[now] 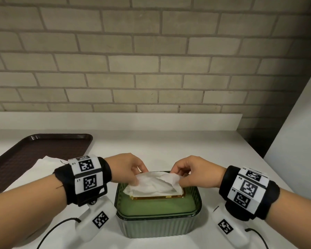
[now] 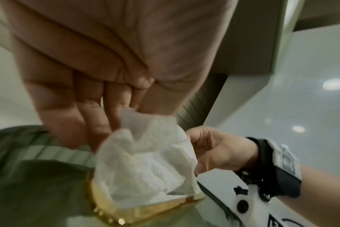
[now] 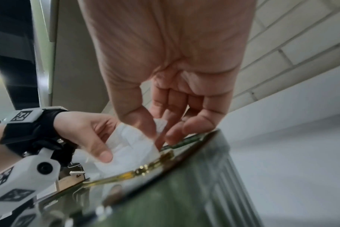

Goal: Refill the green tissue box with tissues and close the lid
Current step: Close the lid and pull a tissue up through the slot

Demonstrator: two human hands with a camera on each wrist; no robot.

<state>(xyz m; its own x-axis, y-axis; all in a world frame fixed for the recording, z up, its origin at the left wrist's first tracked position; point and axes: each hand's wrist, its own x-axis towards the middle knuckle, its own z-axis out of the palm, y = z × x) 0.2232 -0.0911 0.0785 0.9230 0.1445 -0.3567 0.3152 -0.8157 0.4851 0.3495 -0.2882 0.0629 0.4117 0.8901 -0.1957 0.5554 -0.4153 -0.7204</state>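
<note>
Both hands meet over the green tissue box (image 1: 158, 220), which sits low in the centre of the head view on the white counter (image 1: 196, 150). Its lid (image 1: 156, 205) looks already seated, and a white tissue (image 1: 154, 184) rises through the gold-trimmed slot (image 1: 157, 197). The left hand (image 1: 126, 168) pinches the tissue's left corner between thumb and fingertips; the right hand (image 1: 192, 172) pinches the right corner the same way, its other fingers loosely curled. From the left wrist view the tissue (image 2: 145, 165) billows up out of the gold frame (image 2: 126, 212), crumpled but untorn.

By the look of it, the step in hand is drawing the first sheet through the opening and fluffing it, so the task seems nearly finished. To do this well, the pull should be gentle and even on both corners, straight up from the slot, since thin paper tears easily against the metal edge. Enough should stand proud to be grabbed next time, without dragging the following sheets out.

At the left of the head view lie a dark brown tray (image 1: 43, 153) and some white paper (image 1: 47, 164) just beside the left wrist.
</note>
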